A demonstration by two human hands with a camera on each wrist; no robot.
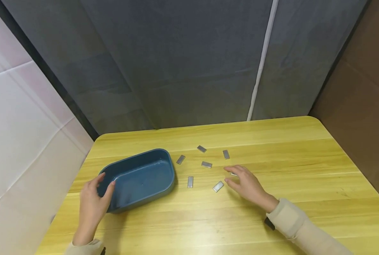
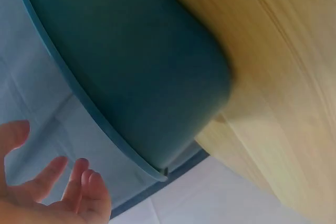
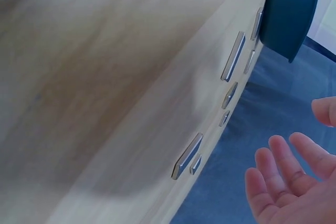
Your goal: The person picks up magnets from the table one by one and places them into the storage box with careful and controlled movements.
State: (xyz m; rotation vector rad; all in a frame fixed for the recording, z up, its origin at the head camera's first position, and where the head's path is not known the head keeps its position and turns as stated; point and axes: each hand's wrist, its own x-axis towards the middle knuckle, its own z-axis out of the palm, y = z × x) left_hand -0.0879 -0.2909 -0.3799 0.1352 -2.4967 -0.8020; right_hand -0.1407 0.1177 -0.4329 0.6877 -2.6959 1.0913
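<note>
A dark blue plastic tub (image 1: 141, 182) with rounded corners stands on the table, its bare floor showing. My left hand (image 1: 92, 202) is at the tub's left end, thumb and fingers spread and overlapping the rim in the head view. In the left wrist view, that hand (image 2: 68, 192) appears apart from the tub wall (image 2: 142, 66), holding nothing. Several small silver rectangular pieces lie scattered right of the tub. My right hand (image 1: 250, 186) hovers over the rightmost piece (image 1: 234, 174), partly hiding it, with another piece (image 1: 218, 186) just left of the thumb. Its fingers (image 3: 283, 161) are loosely bent around nothing.
The wooden table (image 1: 189, 226) has rounded back corners. Dark grey cloth (image 1: 183, 63) hangs behind it, a white panel (image 1: 27, 131) stands to the left and a brown one (image 1: 364, 106) to the right. More silver pieces, such as this one (image 1: 190, 182), lie near the tub.
</note>
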